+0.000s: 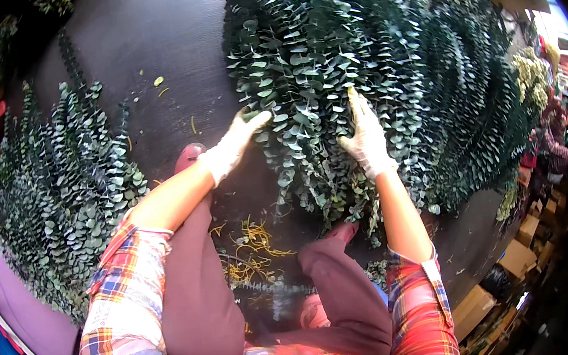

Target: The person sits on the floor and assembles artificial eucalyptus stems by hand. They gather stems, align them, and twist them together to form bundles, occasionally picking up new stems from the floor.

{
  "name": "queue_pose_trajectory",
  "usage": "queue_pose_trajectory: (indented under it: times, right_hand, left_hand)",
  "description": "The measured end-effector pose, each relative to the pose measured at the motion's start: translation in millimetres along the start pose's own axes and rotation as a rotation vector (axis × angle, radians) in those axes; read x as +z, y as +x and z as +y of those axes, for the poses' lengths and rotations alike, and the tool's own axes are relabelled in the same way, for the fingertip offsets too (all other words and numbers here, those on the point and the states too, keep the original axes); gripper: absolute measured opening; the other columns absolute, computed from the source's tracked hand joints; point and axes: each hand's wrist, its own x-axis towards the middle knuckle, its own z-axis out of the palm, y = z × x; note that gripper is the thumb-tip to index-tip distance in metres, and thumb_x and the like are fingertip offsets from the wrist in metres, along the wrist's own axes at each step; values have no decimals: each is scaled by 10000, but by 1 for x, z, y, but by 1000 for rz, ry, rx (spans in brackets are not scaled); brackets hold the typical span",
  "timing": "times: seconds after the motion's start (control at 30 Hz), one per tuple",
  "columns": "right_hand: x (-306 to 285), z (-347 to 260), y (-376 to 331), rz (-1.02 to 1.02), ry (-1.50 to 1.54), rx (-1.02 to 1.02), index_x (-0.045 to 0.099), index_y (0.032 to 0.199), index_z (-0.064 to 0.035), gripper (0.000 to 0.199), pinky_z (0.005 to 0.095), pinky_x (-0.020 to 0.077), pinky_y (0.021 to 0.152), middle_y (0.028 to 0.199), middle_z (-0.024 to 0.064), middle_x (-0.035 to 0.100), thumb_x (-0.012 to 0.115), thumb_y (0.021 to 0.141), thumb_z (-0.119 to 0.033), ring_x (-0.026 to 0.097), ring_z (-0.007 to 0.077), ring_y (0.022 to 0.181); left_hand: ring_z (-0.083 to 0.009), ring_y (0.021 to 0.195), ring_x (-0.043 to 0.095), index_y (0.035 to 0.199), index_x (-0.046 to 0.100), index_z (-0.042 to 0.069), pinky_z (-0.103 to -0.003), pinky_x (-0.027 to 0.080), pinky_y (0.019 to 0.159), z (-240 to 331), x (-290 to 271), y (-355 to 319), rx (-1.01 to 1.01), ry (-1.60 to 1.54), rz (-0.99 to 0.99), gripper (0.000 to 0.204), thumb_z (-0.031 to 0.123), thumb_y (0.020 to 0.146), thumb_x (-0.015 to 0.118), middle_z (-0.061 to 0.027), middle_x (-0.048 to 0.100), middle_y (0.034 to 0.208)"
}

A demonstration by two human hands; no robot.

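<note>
A big bunch of eucalyptus branches (309, 61), with round grey-green leaves, fans out ahead of me. My left hand (232, 147), in a whitish glove, is at the bunch's left edge with thumb and fingers apart; its fingertips are dark and partly lost against the leaves. Gloved too, my right hand (367, 132) lies along the front of the bunch, fingers stretched forward and thumb out to the left. Neither hand is closed round a stem. The leaf tips hang toward my legs.
More eucalyptus (66, 190) is heaped on the left, and another pile (468, 91) adjoins the bunch on the right. Yellow rubber bands (253, 241) lie scattered between my legs. A purple container (21, 288) stands at lower left, cardboard boxes (474, 310) at lower right. A person (558, 144) is far right.
</note>
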Motion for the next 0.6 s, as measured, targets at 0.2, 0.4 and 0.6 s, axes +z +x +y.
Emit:
queue_pose_trajectory:
  times: [0.2,0.4,0.6]
  right_hand:
    - [-20,-62,0,-34,-136,47,382,1482,-134,895,464,410,1048,1419,221,457,807,695,-163,487,407,1227]
    - [2,-122,11,383,56,-72,445,1423,-52,719,425,387,1080,1397,226,493,760,786,-157,499,382,1260]
    - [49,-132,44,152,402,308,482,1382,-26,583,358,502,871,1111,165,675,695,860,-178,647,272,940]
  left_hand:
    - [-129,990,629,1295,560,65,-319,522,889,-6,-64,-55,-82,27,114,465,267,904,713,-37,649,1104]
    - [-156,949,637,1223,584,54,-322,515,840,0,-85,-69,-251,424,153,450,372,914,666,-63,659,1078]
    - [-152,970,624,1384,490,26,-311,503,835,28,-87,-90,-265,409,145,654,466,922,633,-76,643,1133]
